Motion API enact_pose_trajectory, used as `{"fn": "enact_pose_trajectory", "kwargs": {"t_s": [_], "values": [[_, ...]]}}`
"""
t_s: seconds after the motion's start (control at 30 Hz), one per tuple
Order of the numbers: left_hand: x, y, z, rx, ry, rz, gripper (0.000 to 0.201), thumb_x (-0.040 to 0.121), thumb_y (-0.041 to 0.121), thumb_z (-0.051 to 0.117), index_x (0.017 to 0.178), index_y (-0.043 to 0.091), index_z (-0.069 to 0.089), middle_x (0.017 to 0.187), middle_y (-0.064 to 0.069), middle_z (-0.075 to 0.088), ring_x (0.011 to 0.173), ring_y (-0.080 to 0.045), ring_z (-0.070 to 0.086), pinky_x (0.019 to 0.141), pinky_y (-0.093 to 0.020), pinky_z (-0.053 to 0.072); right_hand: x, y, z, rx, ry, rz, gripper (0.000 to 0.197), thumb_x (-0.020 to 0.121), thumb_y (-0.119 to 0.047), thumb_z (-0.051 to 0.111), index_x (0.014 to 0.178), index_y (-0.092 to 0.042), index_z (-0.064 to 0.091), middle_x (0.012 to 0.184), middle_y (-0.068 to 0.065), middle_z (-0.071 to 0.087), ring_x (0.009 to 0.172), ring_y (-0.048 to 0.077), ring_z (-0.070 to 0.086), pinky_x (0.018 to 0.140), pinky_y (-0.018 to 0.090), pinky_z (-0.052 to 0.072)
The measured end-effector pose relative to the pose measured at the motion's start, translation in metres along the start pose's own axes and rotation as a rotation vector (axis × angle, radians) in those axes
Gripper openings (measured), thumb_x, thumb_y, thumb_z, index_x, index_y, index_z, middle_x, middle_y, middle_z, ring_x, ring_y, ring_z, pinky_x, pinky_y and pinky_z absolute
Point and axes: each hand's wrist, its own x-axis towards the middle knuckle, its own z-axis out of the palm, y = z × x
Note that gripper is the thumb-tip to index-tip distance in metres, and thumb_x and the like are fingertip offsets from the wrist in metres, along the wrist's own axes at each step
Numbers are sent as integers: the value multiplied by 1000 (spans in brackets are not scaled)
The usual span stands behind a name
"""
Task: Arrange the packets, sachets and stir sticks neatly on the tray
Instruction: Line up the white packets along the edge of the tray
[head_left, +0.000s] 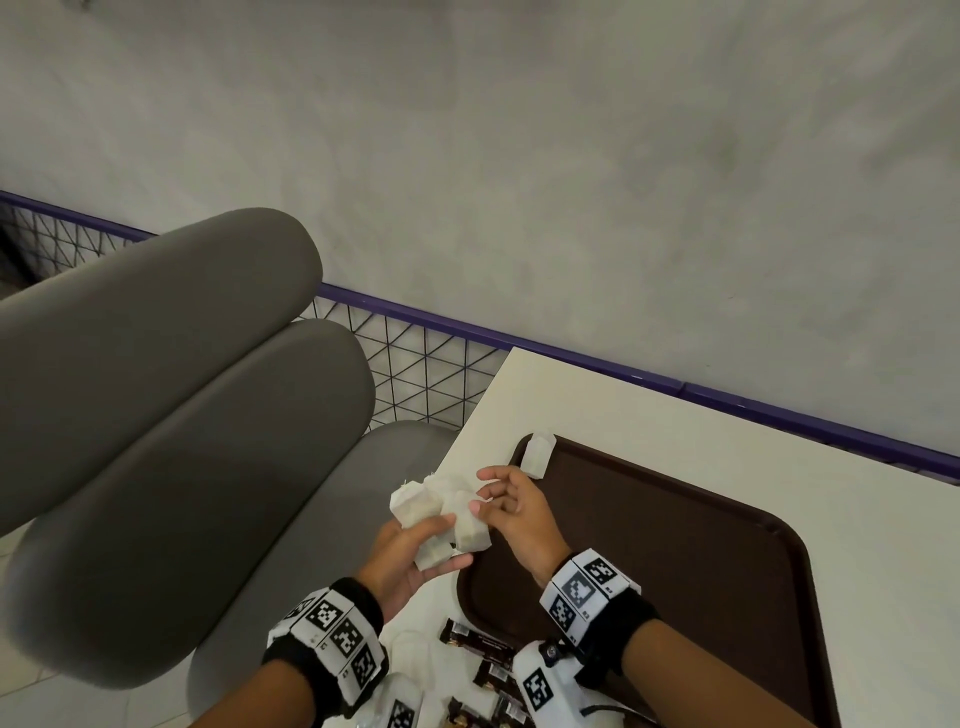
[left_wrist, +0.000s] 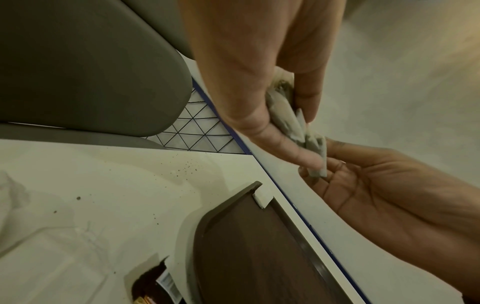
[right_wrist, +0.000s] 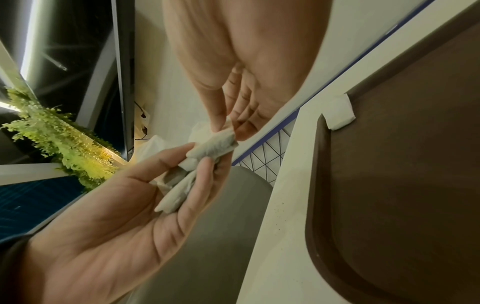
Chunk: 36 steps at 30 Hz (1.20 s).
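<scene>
My left hand holds a bunch of white sachets above the table's left edge, thumb over them. In the left wrist view the sachets sit between thumb and fingers. My right hand pinches the end of one sachet in that bunch with thumb and forefinger. One white sachet lies on the far left corner of the brown tray, and it shows again as the corner sachet. Dark brown packets lie on the table near my wrists.
A white table carries the tray. Grey padded seats stand to the left, beyond a wire mesh barrier with a purple rail. Clear plastic wrappers lie by the packets at the table's near edge.
</scene>
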Motion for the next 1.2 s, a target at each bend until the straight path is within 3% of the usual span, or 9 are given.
{"fn": "enact_pose_trajectory", "kwargs": {"t_s": [0.1,0.33,0.57,0.63,0.73,0.83,0.9,1.1,1.2], "values": [[1,0,-1,-23,-4,0,30,86,1,59,114,10,58,111,-18,67,97,-33,67,76,-45,59,0,-2,1,-2,35,-17,25,81,7,61,100,-8,53,79,0,49,69,5,51,64,9,46],[2,-2,-2,43,4,51,36,80,-6,64,114,5,58,112,-21,66,98,-35,67,77,-42,59,1,0,3,47,81,-27,27,80,8,63,76,-12,45,75,0,47,66,6,49,63,10,46],[10,-2,-6,50,17,69,32,83,-5,61,115,-2,57,107,-22,68,96,-37,67,73,-37,60,-5,8,-5,60,-97,88,12,81,4,63,85,-7,59,81,2,60,68,4,60,62,17,51],[13,-4,-6,38,24,63,30,83,-4,61,113,-1,58,103,-19,70,93,-34,69,74,-38,60,-5,13,-6,34,-95,93,12,81,4,63,87,-7,62,80,6,61,71,9,60,64,18,52],[18,-7,-9,-8,38,44,28,86,-2,58,114,0,58,101,-20,70,87,-31,70,74,-40,59,4,24,-13,-23,35,93,17,80,5,63,84,-12,64,80,14,57,74,17,57,66,18,52],[23,-7,-16,-39,52,33,27,88,-3,53,115,2,55,107,-23,65,94,-36,68,75,-42,59,24,40,-27,-117,210,116,25,79,5,63,80,-20,62,84,11,58,77,18,55,73,23,50],[26,-6,-23,-42,67,32,25,89,-3,51,113,4,55,108,-23,64,97,-38,67,75,-43,59,37,49,-39,-198,302,141,28,79,7,62,79,-21,60,86,8,58,74,15,54,69,15,47],[34,-7,-49,-16,109,32,28,87,-2,54,114,6,58,106,-24,65,98,-39,66,70,-42,59,74,70,-59,-443,396,166,25,79,10,57,92,-11,59,80,0,50,80,19,49,63,9,39],[37,-6,-61,-13,121,40,32,85,-2,57,114,11,60,104,-20,68,99,-39,65,71,-42,58,86,77,-60,-531,417,166,26,78,12,57,99,-3,62,89,3,49,89,22,50,74,18,37]]}}
